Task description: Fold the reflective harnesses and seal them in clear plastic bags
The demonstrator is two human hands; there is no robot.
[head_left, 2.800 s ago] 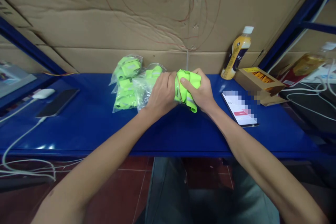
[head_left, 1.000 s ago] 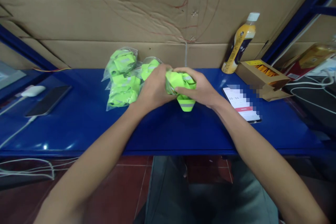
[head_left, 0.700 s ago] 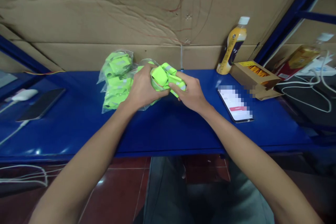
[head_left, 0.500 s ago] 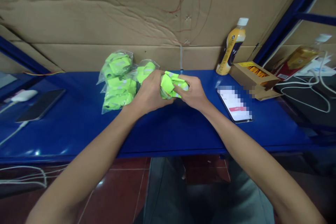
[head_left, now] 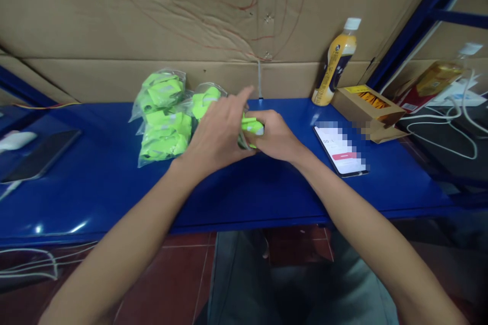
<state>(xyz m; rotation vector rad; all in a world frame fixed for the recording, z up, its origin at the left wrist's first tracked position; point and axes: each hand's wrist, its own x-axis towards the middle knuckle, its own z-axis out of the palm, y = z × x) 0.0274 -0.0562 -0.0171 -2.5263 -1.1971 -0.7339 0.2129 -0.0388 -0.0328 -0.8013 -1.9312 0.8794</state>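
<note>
A folded neon-yellow bundle with silvery strips [head_left: 252, 127] is between my two hands above the blue table [head_left: 244, 188]. My right hand [head_left: 276, 134] grips its right side. On the other side, my left hand [head_left: 223, 129] cups the bundle, thumb side against it and other fingers raised; the palm hides much of it. Clear bags of similar neon-yellow bundles [head_left: 164, 132] lie left of my left hand, and another bagged one [head_left: 206, 101] sits just behind it.
At the right stand a yellow bottle [head_left: 335, 63] and an open carton [head_left: 371, 111]; a lit phone [head_left: 341, 150] lies before them. A dark phone [head_left: 41, 155] with a cable is at the left. Cardboard [head_left: 171, 25] backs the table.
The fingers of my left hand have lifted and now cover more of the bundle. My right hand stays on it. The view has shifted slightly, moving the bags left in the picture.
</note>
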